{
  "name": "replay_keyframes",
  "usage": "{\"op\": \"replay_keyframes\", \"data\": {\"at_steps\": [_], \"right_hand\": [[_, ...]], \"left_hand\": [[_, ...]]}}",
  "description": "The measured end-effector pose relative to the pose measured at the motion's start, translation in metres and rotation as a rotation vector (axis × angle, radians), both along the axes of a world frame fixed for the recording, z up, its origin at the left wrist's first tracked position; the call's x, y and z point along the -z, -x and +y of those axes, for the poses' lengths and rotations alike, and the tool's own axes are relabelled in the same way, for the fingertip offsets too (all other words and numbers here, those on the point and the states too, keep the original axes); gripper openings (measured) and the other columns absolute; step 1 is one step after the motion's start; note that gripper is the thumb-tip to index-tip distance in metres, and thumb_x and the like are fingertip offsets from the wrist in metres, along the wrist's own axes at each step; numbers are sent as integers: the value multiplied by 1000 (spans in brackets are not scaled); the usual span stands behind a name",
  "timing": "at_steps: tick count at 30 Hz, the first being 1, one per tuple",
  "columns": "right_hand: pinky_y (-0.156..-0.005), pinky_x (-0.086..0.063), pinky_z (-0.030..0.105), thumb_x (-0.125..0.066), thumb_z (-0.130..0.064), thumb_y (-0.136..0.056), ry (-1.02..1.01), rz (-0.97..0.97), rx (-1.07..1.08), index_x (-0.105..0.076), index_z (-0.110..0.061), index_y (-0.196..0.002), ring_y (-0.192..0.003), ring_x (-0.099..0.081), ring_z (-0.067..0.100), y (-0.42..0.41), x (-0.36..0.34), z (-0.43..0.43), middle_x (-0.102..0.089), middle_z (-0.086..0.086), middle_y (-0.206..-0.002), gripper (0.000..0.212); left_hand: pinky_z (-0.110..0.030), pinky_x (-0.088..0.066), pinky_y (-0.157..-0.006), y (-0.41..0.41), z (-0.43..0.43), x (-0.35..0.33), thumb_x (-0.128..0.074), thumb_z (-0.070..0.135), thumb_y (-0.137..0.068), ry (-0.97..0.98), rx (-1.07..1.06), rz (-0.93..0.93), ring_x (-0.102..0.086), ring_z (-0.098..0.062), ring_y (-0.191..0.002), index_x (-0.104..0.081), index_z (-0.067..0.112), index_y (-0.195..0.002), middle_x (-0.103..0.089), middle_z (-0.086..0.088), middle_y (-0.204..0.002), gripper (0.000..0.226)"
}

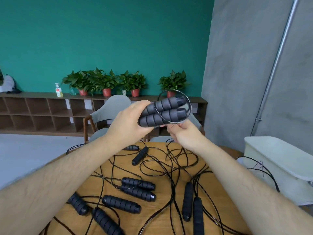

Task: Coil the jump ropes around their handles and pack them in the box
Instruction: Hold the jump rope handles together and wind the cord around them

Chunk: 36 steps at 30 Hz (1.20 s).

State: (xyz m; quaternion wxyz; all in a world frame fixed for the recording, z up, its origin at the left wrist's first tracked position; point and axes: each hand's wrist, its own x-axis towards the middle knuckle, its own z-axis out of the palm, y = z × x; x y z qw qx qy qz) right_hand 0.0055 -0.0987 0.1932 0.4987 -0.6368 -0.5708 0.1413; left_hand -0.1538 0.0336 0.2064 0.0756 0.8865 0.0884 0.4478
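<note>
**Two handles held together, cord looped round them**

A pair of black ribbed jump rope handles (pixel 162 112) is held up in the centre of the frame, above the far edge of the table, side by side and pointing toward the upper right. The left hand (pixel 128 122) grips their near ends, fingers and thumb wrapped round both. A thin black cord (pixel 188 103) makes one open loop around the free ends of the handles. Just below them, the right hand (pixel 183 134) has its fingers curled and pinches the bottom of that loop.

Lower in the frame, the wooden table (pixel 152 223) carries more jump ropes. Their cords lie in a loose tangle (pixel 169 168). Two handles (pixel 138 183) lie together at the middle, two more (pixel 187 200) lie end on at the lower right, and others are scattered at the lower left (pixel 105 221) and farther back (pixel 140 155).

A white box (pixel 279 160) stands at the right edge of the frame, beside the table, with a cord trailing over its near side.

Behind the hands are a grey chair (pixel 116 102), a low wooden shelf unit (pixel 42 109) topped with potted plants (pixel 105 80) and a bottle (pixel 58 89), a teal wall, and a metal pipe (pixel 277 65) at the upper right.
</note>
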Motion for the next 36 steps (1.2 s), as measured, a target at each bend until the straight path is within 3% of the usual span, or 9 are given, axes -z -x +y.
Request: {"op": "replay_keyframes", "data": {"at_steps": [7,12,16,19,25,28,30,32,36], "right_hand": [[-64,-35,19,-34,-34,-108,69,-360,113,-64,-26,-96,-66,-51,-6,15,26,-8,-52,-13,-69,33],[-69,-46,36,-30,-37,-109,169,-814,137,-57,-20,-96,-77,-58,17,31,16,-12,-59,-4,-81,34],[-67,-49,38,-33,-41,-108,13,-1059,167,-50,-23,-88,-73,-57,18,35,-4,-15,-57,-7,-81,31],[-70,-52,40,-39,-49,-105,-23,-1128,198,-62,-23,-96,-81,-61,19,20,-23,-17,-61,-8,-88,35],[-65,-44,33,-62,-61,-87,21,-850,126,-58,-32,-82,-74,-54,9,-15,-35,-17,-58,-9,-77,30],[-69,-46,29,-67,-34,-93,-38,-409,28,-65,-16,-81,-70,-60,10,-23,-25,-18,-64,-1,-74,22],[-69,-46,19,-54,-5,-99,22,-62,-19,-65,-5,-87,-59,-59,-7,-15,-19,-24,-60,-3,-69,17],[-64,-43,9,-42,1,-103,113,-17,-11,-60,-7,-94,-56,-56,-17,-4,-5,-22,-57,-12,-74,22],[-63,-38,8,-40,-28,-108,47,-84,138,-54,-34,-81,-65,-53,-11,10,23,-12,-58,-19,-69,32]], "left_hand": [[-43,-54,-72,-2,31,-6,-62,24,-85,87,-347,82,-61,-25,-88,-54,22,-112,-62,2,-101,28],[-37,-46,-62,-5,32,5,-58,17,-91,-139,-628,412,-64,-34,-85,-48,16,-107,-57,-7,-102,19],[-36,-41,-59,-12,20,15,-61,18,-92,-317,-573,563,-64,-28,-87,-48,16,-116,-51,-4,-102,27],[-35,-48,-62,-9,18,23,-67,27,-90,-407,-389,533,-66,-26,-86,-53,18,-120,-55,-3,-103,34],[-26,-43,-64,2,2,22,-72,33,-84,-352,126,498,-58,-14,-80,-57,27,-108,-51,10,-90,29],[-22,-45,-69,6,-16,16,-77,26,-82,-81,204,415,-56,-2,-84,-51,35,-101,-55,16,-90,33],[-26,-52,-77,4,-26,9,-79,22,-81,125,217,346,-62,-3,-91,-57,27,-110,-65,13,-97,36],[-29,-56,-79,0,-33,4,-80,21,-82,290,198,262,-66,-4,-90,-54,24,-117,-68,9,-100,44],[-43,-56,-76,-9,-32,2,-78,23,-81,375,31,178,-67,-16,-81,-40,19,-115,-66,1,-92,51]]}}
